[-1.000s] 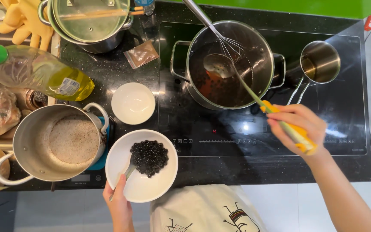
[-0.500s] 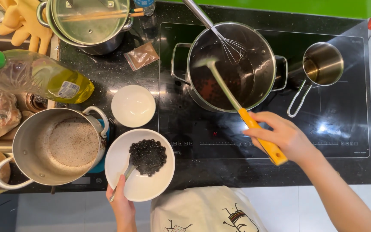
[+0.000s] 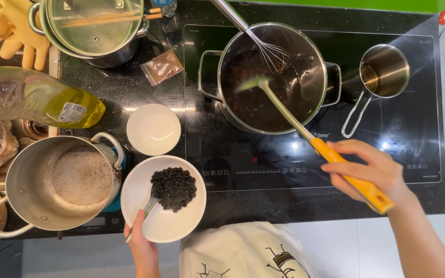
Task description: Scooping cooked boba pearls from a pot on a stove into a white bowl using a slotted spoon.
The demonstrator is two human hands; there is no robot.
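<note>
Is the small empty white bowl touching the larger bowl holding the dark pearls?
Apart. In the head view, a thin strip of black countertop shows between the small empty bowl and the rim of the larger bowl, which the left hand holds.

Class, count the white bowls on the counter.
2. An empty small bowl left of the hob; a larger bowl of dark pearls in front of it, steadied by the left hand.

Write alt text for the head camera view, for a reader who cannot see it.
A person's right hand holds an orange-handled ladle over a steel pot of dark liquid on a black cooktop, a whisk resting inside. The left hand steadies a white bowl of black pearls.
</note>
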